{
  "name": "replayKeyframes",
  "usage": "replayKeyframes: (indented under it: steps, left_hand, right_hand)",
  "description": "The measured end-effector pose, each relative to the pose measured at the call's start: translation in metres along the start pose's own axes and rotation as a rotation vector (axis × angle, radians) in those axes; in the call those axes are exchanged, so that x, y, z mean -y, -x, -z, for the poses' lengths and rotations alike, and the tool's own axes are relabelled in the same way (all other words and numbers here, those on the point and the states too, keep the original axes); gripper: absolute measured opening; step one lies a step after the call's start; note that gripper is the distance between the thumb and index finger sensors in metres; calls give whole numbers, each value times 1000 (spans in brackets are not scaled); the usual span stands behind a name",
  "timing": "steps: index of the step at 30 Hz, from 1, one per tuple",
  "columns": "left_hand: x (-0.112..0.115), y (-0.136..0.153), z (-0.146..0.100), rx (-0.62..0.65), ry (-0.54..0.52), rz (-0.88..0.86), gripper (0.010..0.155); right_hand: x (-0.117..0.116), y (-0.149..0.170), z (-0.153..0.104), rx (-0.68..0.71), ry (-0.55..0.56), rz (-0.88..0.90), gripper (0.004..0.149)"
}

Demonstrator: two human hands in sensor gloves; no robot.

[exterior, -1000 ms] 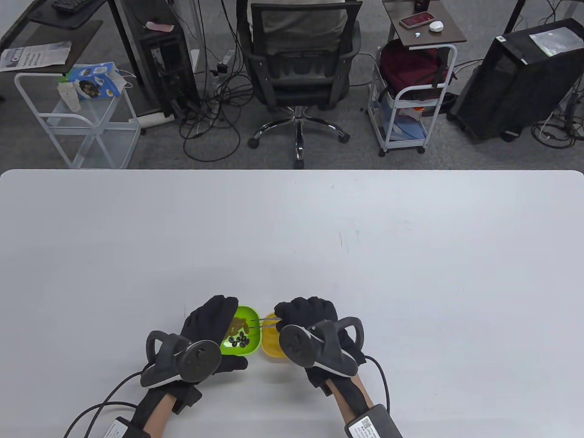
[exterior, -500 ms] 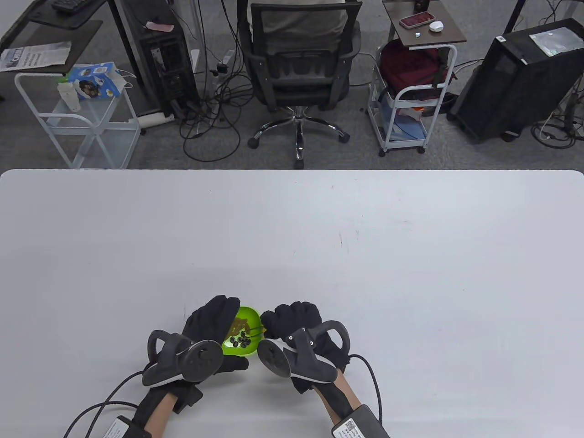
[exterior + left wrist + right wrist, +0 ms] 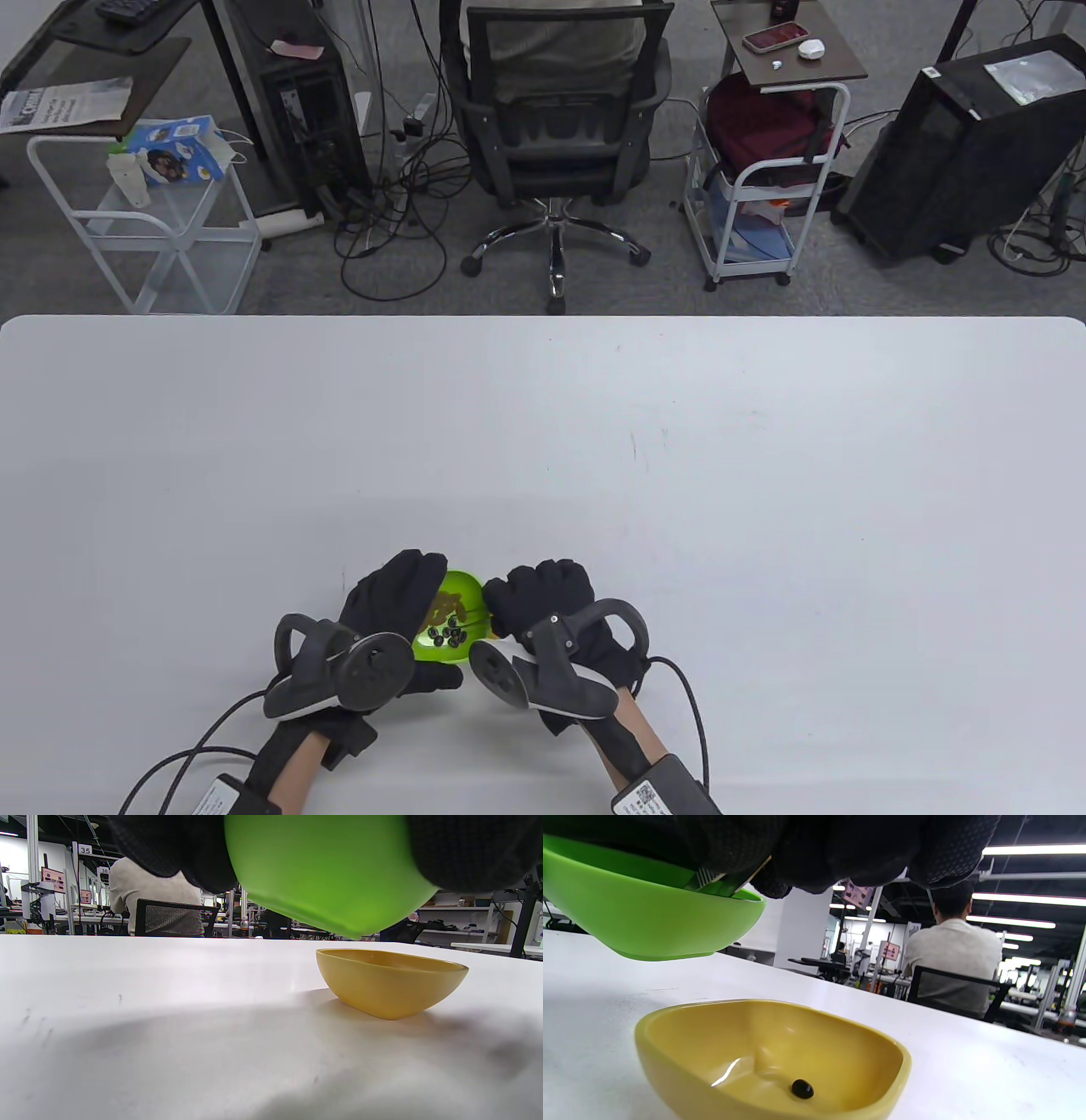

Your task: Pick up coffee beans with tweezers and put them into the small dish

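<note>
My left hand point(image 3: 386, 615) grips the green dish point(image 3: 454, 613) and holds it lifted off the table point(image 3: 679, 475); in the left wrist view my fingers point(image 3: 169, 849) wrap its underside and it hangs clear above the white surface. A cluster of dark beans point(image 3: 445, 632) lies in it, near the edge closest to me.

Just to the right, my right hand point(image 3: 551, 607) is curled together over the green dish's right rim. In the right wrist view a thin metal strip with ridges, the tweezers point(image 3: 712, 878), shows pinched under my fingers point(image 3: 840, 853), reaching into the green dish point(image 3: 636, 921). I cannot see the tips, so I cannot tell whether they hold a bean.

The yellow dish point(image 3: 763, 1056) sits on the table below my right hand, hidden by it in the table view. One bean point(image 3: 802, 1088) lies on its floor. From the left wrist it point(image 3: 390, 984) stands a little apart from the raised green dish point(image 3: 331, 874), on the table.

Beyond the table's far edge stand an office chair point(image 3: 551, 127), two white carts point(image 3: 144, 221) and a black computer tower point(image 3: 967, 144).
</note>
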State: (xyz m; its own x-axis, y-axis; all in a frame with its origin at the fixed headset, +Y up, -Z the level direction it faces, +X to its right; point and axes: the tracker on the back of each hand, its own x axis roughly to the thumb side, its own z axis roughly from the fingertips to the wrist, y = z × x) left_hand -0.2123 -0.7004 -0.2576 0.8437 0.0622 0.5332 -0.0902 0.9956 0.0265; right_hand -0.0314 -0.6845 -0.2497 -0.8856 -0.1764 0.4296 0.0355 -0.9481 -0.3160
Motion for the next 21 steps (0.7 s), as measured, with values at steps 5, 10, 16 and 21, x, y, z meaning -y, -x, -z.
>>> replayKeyframes:
  steps: [5,10,16,21]
  left_hand:
    - [0,0,0,3,-3,1,113]
    - [0,-1,0,8,0,5,113]
    - [0,-2,0,11,0,12,113]
    - [1,-2,0,11,2,12,113]
  right_hand:
    - [1,-5,0,7,7,-37,45]
    - [2,-4,1,3,4,-52,44]
    - [3,-5,1,4,0,-72,43]
    - [4,-4,1,3,-5,-80,43]
